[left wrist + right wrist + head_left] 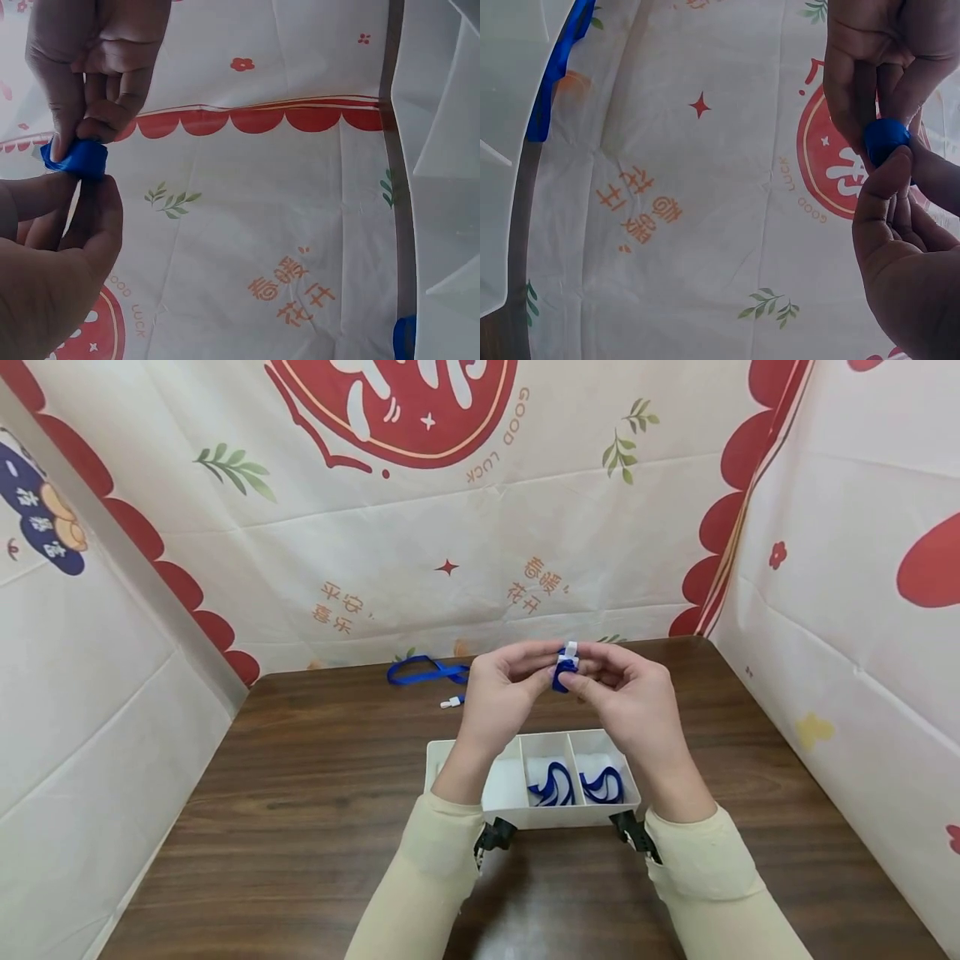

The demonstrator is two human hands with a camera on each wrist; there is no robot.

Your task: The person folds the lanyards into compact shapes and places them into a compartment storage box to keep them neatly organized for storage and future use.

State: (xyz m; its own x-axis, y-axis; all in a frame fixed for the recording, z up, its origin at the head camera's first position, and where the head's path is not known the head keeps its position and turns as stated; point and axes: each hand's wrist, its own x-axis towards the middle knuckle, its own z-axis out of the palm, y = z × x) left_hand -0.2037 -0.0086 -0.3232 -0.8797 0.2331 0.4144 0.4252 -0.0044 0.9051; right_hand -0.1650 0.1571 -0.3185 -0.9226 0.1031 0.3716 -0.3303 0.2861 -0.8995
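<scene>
Between both hands is a blue lanyard rolled into a small tight bundle, with a white plastic clip sticking up from it. My left hand pinches the bundle from the left, and my right hand pinches it from the right. In the left wrist view the blue roll sits between the fingertips of both hands. The right wrist view shows the roll too, partly covered by fingers. The hands are raised above the far side of a white divided box.
Coiled blue lanyards lie in the box's middle compartment and right compartment. My left forearm hides part of the box's left side. Behind my left hand, another blue lanyard with a white clip lies loose on the wooden table. Printed cloth walls enclose the table.
</scene>
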